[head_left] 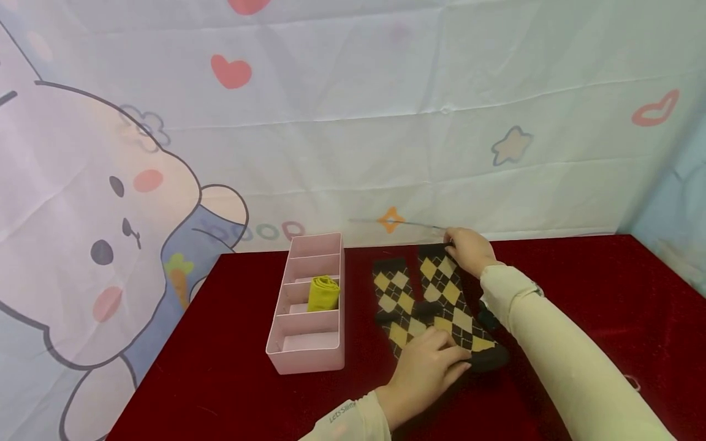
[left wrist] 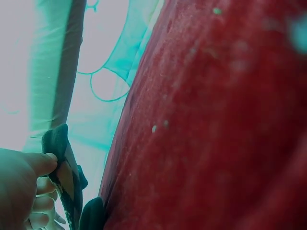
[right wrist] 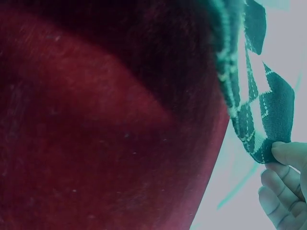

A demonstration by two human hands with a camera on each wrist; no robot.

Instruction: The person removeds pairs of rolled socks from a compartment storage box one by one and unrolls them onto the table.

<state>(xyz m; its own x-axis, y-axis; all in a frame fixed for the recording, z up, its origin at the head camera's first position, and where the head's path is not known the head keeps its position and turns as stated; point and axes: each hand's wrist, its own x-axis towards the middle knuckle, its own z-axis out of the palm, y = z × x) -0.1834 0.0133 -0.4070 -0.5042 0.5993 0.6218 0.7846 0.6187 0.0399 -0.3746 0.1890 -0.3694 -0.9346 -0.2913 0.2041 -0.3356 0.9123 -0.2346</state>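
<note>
Two argyle socks in black, yellow and beige lie on the dark red table, the left sock (head_left: 393, 291) beside the right sock (head_left: 449, 291), partly overlapping. At the far end, my right hand (head_left: 471, 250) pinches the black cuff of the right sock. The right wrist view shows the thumb on a dark sock corner (right wrist: 278, 115), fingers behind it. Nearer the front, my left hand (head_left: 425, 370) is over the lower part of the socks. In the left wrist view its thumb and fingers pinch a dark sock edge (left wrist: 56, 143). Part of the fabric is hidden under that hand.
Left of the socks stands a pink divided box (head_left: 306, 361) with several compartments. A rolled yellow-green cloth (head_left: 323, 294) sits in the second compartment from the front. A small dark item (head_left: 488, 317) shows beside the right forearm. A printed curtain (head_left: 353, 141) hangs behind the table.
</note>
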